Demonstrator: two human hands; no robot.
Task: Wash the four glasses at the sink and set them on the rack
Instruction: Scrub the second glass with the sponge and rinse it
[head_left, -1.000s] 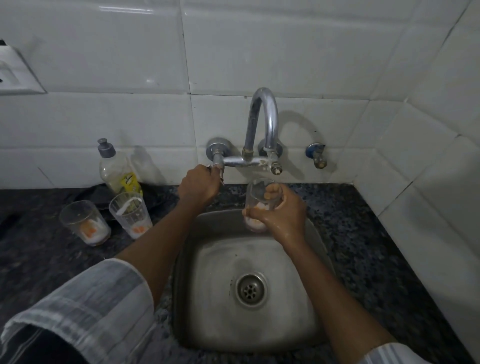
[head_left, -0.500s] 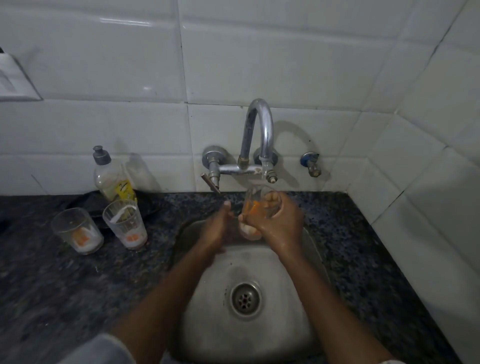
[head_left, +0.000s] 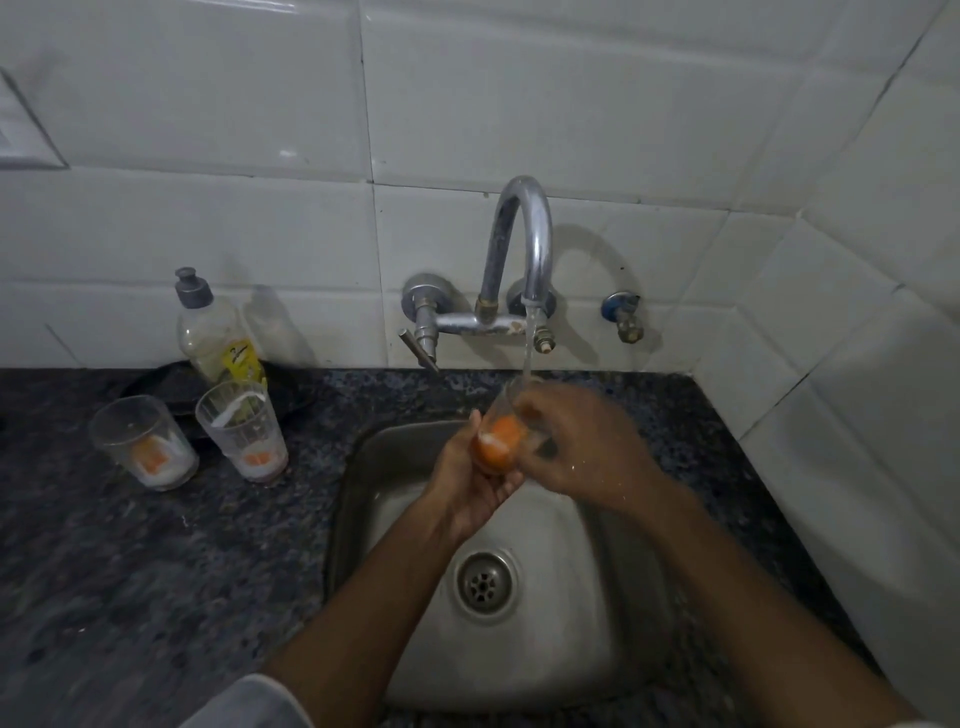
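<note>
Glass (head_left: 501, 434) under running tap (head_left: 524, 254) | left hand (head_left: 467, 483) grip cups its base | right hand (head_left: 576, 447) grip wraps its rim

Speckled dark counter (head_left: 156, 571), white tiles (head_left: 571, 104), seemingly orange-bottomed glass (head_left: 498, 439).

Sink (head_left: 587, 613): near half of the basin open around the drain (head_left: 485, 581); both forearms cross it from the near edge. Far half taken up by left hand (head_left: 470, 480) and right hand (head_left: 582, 447), closed together on a glass (head_left: 501, 439) under the running tap (head_left: 519, 249).

Tap lever (head_left: 418, 351): juts out toward the near left over the far rim, just beside the hands.

Counter (head_left: 130, 571), left: two glasses (head_left: 143, 441) (head_left: 241, 428) stand side by side, close but apart; bottle (head_left: 218, 332) right behind them at the wall. Broad open stretch near of these.

Counter, right: narrow bare strip, hemmed by the tiled side wall (head_left: 857, 415).

Valve (head_left: 623, 317): sticks out of the far wall, right of the tap.
</note>
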